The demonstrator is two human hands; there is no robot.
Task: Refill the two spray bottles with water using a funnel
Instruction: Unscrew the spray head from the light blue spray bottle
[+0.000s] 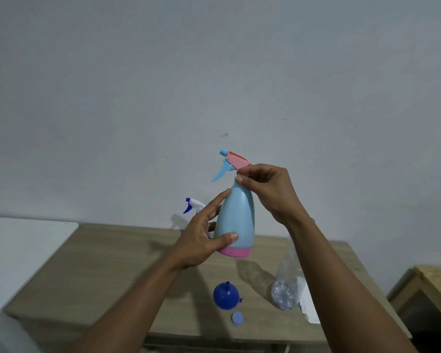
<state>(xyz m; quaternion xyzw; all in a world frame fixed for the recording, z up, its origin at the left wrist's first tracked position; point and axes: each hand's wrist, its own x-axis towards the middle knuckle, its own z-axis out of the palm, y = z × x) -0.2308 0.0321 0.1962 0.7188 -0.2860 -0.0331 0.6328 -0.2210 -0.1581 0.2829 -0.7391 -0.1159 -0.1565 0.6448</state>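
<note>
A light blue spray bottle (236,220) with a pink base and a pink and blue trigger head is held up above the wooden table (107,276). My left hand (204,240) grips its lower body, thumb across the front. My right hand (267,189) pinches the neck just under the trigger head. A second spray bottle with a white and dark blue head (192,205) stands behind my left hand, mostly hidden. A dark blue funnel (225,295) sits mouth down on the table. A clear plastic water bottle (287,284) stands to its right, partly behind my right forearm.
A small blue cap (237,317) lies near the table's front edge. White paper (308,304) lies by the water bottle. A white surface (18,248) adjoins the table on the left, and a wooden piece of furniture (433,281) stands at the right. A plain wall is behind.
</note>
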